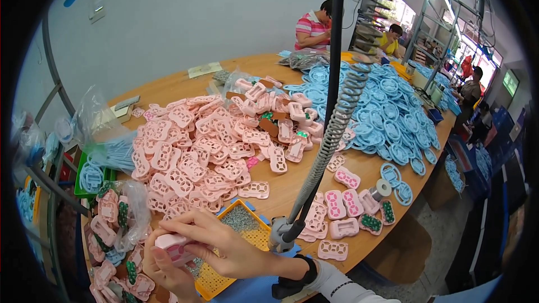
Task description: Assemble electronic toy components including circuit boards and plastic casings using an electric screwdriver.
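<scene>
Shows a green bin at the left of the frame, above pink shells and green boards heaped at lower left. Grips a pink casing at lower left of centre, in the closed fingers of the left hand and right hand. Spreads a pink pile over the worktop beyond. Continues with a yellow tray partly behind the right hand, a slanting spring, then more casings beneath blue rings at upper right.
</scene>
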`<state>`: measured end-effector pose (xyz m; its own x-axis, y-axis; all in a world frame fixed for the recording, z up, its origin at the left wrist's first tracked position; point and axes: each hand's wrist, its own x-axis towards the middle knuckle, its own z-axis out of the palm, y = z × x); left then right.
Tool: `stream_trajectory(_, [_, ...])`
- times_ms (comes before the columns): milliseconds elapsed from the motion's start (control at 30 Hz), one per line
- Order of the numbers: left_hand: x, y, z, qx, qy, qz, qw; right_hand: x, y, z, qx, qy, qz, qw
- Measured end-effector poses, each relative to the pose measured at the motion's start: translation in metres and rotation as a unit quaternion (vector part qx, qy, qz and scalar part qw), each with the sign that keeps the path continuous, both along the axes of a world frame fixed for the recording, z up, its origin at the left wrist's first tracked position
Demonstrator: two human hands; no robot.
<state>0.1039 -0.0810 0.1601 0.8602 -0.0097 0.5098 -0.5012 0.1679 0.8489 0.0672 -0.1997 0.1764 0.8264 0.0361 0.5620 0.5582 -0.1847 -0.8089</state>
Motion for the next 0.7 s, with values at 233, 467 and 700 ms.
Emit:
stream_trajectory(233, [-0.001,-0.001,-0.001,-0.001,0.011,0.003,1.000,0.007,-0.005,-0.005,0.010,-0.010,0.031,0.999])
stream_trajectory(467, [-0.001,0.004,0.000,0.003,-0.008,-0.020,1.000,0.004,-0.003,0.002,-0.018,-0.008,-0.001,1.000])
stream_trajectory(700, [-0.006,0.013,0.006,0.019,0.019,-0.066,0.997,-0.003,0.002,0.002,-0.021,0.042,0.014,0.999])
